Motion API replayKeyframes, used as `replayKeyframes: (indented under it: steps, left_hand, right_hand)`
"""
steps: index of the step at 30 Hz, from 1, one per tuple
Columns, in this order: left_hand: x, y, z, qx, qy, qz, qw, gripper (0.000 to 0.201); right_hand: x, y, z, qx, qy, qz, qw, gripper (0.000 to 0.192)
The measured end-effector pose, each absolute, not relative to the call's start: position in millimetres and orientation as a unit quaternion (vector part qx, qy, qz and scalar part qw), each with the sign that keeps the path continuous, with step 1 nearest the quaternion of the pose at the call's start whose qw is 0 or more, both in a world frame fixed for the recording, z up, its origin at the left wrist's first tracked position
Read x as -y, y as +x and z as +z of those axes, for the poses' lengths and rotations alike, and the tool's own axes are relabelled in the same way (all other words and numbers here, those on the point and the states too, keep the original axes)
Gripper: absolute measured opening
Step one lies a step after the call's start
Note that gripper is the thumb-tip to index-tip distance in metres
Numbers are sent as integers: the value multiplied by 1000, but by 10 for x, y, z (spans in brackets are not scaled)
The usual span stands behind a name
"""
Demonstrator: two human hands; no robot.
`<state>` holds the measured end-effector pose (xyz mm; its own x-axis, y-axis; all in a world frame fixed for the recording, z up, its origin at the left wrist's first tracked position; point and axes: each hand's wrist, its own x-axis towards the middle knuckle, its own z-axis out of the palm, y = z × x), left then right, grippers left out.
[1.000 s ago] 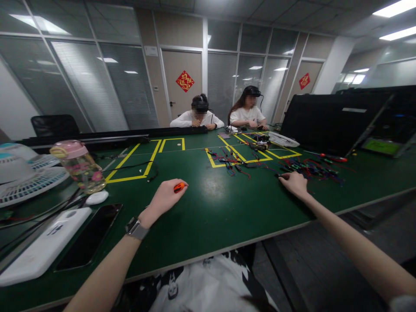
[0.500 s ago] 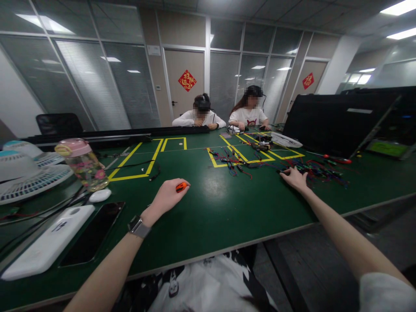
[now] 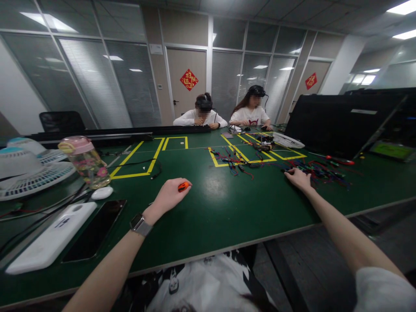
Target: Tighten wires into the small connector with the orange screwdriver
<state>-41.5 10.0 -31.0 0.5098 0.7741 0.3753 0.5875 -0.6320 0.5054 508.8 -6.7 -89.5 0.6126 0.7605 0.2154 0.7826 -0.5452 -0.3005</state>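
My left hand (image 3: pixel 170 195) is closed around a screwdriver with an orange-and-black handle (image 3: pixel 183 186), held above the green table. Its thin shaft shows only as a short bit behind the hand, near the wrist. Over to the right, my right hand (image 3: pixel 299 178) reaches the near left side of a pile of small wired circuit boards (image 3: pixel 329 173). Thumb and fingers come together there around a small dark piece, too small to name. A second cluster of wired parts (image 3: pixel 231 160) lies left of that hand, across yellow tape.
A pink-lidded bottle (image 3: pixel 85 162), white fans (image 3: pixel 30 175), a white case (image 3: pixel 53 236) and a dark phone (image 3: pixel 95 229) stand or lie at left. A large black monitor (image 3: pixel 341 125) borders the right. Two people sit across the table (image 3: pixel 224 216); a white basket (image 3: pixel 287 140) lies near them.
The view has shifted slightly, moving everything a little across the picture. My left hand keeps the screwdriver. My right hand's fingers have drawn closer together at the pile's edge.
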Motion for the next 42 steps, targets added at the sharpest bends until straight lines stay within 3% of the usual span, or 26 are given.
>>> replayKeyframes:
  steps: [25,42]
  left_hand:
    - [-68,-378,-312,-406,859,272,152,22]
    - [-82,-377,-329,-395,866,272,145,22]
  right_hand:
    - [80,5095,-765,408,-896,-28,173,29]
    - [68,5004,-821,409,-875,-180,188,43]
